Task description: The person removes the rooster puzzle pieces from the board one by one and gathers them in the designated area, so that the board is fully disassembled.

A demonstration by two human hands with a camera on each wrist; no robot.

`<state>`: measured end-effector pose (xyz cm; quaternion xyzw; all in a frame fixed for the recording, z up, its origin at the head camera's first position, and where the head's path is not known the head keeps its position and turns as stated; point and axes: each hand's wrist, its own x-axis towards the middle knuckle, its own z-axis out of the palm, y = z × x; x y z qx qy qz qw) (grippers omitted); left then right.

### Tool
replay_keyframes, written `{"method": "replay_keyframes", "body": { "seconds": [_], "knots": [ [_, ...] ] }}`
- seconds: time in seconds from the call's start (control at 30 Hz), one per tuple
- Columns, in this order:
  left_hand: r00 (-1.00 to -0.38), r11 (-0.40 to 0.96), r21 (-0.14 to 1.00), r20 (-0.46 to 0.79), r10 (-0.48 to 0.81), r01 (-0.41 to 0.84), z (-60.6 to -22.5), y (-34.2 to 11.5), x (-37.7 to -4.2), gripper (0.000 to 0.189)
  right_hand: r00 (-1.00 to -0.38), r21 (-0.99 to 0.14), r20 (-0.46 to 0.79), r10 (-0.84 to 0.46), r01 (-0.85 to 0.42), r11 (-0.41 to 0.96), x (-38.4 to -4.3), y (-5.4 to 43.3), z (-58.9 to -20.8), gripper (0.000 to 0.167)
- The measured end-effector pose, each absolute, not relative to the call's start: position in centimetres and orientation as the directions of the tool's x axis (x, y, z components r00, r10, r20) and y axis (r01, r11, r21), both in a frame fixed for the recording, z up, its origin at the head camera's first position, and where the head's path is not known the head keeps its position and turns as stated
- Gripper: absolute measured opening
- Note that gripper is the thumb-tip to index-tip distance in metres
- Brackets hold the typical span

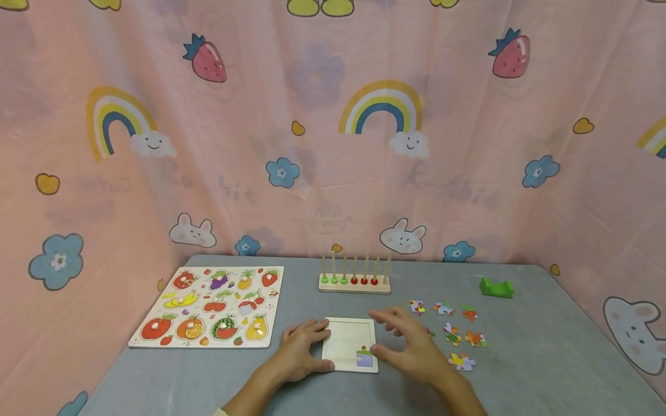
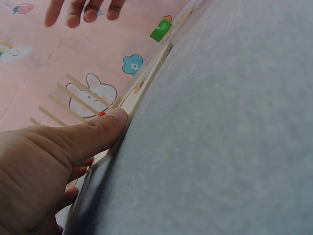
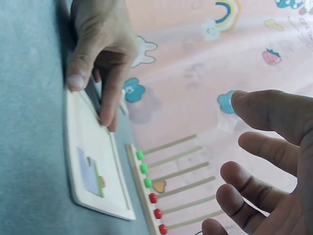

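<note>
A square wooden puzzle tray (image 1: 340, 344) lies on the table, one purple-and-green jigsaw piece (image 1: 364, 358) set in its lower right corner. My left hand (image 1: 299, 352) holds the tray by its left side, thumb at the near corner and fingers toward the far one. In the left wrist view that thumb (image 2: 105, 129) presses on the tray's edge. Above the tray's right side hovers my right hand (image 1: 411, 346), thumb and fingers spread apart. Nothing is between its fingers in the right wrist view, where the fingers (image 3: 266, 147) are bent slightly.
Several loose jigsaw pieces (image 1: 452, 333) lie right of the tray, partly behind my right hand. Behind it stands a peg rack (image 1: 354, 284) with green and red beads. A fruit knob puzzle board (image 1: 208, 306) is at left, a green block (image 1: 496, 288) at far right.
</note>
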<state>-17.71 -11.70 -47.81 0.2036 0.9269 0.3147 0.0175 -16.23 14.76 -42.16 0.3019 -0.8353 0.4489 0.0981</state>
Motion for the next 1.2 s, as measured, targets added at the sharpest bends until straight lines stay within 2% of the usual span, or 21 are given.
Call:
{"method": "replay_keyframes", "body": {
  "seconds": [0.43, 0.63, 0.73, 0.97, 1.2],
  "knots": [
    [-0.917, 0.725, 0.582, 0.100, 0.385, 0.368, -47.9, -11.7, -17.7, 0.068, -0.828, -0.750, 0.347, -0.440, -0.527, 0.401, -17.3, 14.1, -45.6, 0.048],
    [-0.917, 0.729, 0.577, 0.099, 0.387, 0.369, -47.9, -11.7, -17.7, 0.068, -0.811, -0.743, 0.350, -0.468, -0.545, 0.388, -17.5, 13.8, -46.8, 0.048],
    [-0.917, 0.729, 0.575, 0.101, 0.386, 0.371, -47.9, -11.7, -17.7, 0.068, -0.812, -0.735, 0.323, -0.486, -0.539, 0.411, -17.5, 13.6, -47.0, 0.048],
    [-0.919, 0.732, 0.577, 0.090, 0.383, 0.362, -47.8, -11.7, -17.7, 0.068, -0.860, -0.728, 0.203, -0.469, -0.453, 0.515, -17.6, 13.3, -47.1, 0.050],
    [-0.918, 0.730, 0.577, 0.098, 0.383, 0.366, -47.9, -11.7, -17.7, 0.068, -0.849, -0.670, 0.208, -0.485, -0.485, 0.561, -17.5, 13.2, -47.3, 0.048]
  ]
}}
